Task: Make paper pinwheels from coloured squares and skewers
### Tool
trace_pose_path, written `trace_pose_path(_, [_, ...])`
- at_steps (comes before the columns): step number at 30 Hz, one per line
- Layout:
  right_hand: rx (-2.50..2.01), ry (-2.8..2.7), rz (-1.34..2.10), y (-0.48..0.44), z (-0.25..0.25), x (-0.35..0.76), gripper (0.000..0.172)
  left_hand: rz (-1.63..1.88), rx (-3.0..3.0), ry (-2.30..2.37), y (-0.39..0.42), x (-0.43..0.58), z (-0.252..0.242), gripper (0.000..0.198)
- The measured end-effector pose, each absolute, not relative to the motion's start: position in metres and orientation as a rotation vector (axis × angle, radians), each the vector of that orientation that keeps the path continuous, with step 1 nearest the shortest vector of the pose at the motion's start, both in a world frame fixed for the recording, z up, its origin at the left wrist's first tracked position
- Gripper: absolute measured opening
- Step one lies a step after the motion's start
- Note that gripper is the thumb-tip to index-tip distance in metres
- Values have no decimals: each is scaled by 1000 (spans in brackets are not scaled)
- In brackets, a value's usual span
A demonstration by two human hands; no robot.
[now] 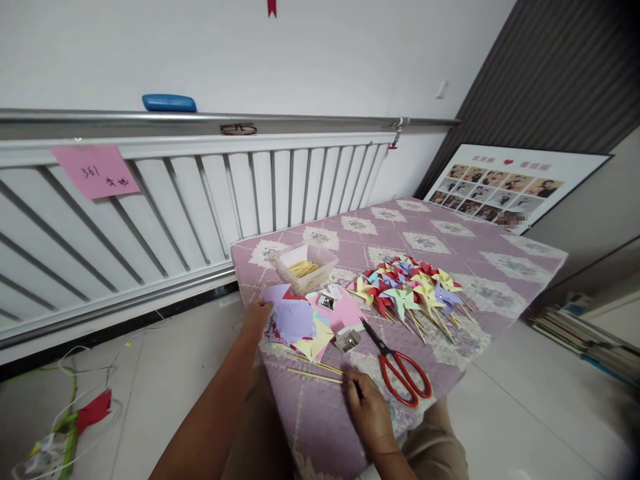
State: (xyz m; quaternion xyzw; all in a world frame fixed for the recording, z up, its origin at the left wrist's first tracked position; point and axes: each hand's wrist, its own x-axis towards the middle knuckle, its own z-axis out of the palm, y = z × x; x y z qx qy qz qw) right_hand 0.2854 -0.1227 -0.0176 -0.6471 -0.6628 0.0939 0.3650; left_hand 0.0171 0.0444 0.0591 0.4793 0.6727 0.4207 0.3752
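Note:
At the left edge of the table, my left hand (260, 315) is closed on the edge of a purple paper piece (276, 293). Cut purple paper (295, 321) and yellow paper (315, 345) lie heaped beside it. My right hand (371, 408) rests near the front edge, fingers curled at the ends of two thin wooden sticks (316, 375); its grip is partly hidden. Red-handled scissors (400, 373) lie just right of that hand. Between the hands and the finished paper pinwheels (405, 290) are a small open box (349, 341) and pink paper (344, 310).
A clear plastic container (327, 257) of wooden sticks stands at the back left. The patterned tablecloth (360, 227) covers the table, which meets a white radiator (280, 180). A photo board (550, 160) leans beyond the far right corner. Cables (75, 380) lie on the floor at left.

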Motion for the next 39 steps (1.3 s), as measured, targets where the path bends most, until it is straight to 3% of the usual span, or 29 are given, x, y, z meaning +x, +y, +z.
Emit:
trace_pose_path(7, [-1646,-1691,287,-122,-17,286,22,1401,1300,1709,7,27,80,20])
trace_pose_path(10, [-1632,-1659,323,-123,-13,284,24,1547,1505,1471,-28,48,70,23])
trace_pose_path(17, [-1560,-1561,530,-127,-2,282,31,1460,1680,1196,-106,98,26,39])
trace_pose_path(28, [-1448,-1402,959,-144,20,279,43,1394,1511,1050,-127,95,17,13])
trace_pose_path(34, [-1069,-694,1500,-161,28,254,36,1336,1420,1058,-130,95,34,9])
trace_pose_path(39, [-986,-389,1727,-175,35,240,32,1299,1480,1013,-131,93,40,9])
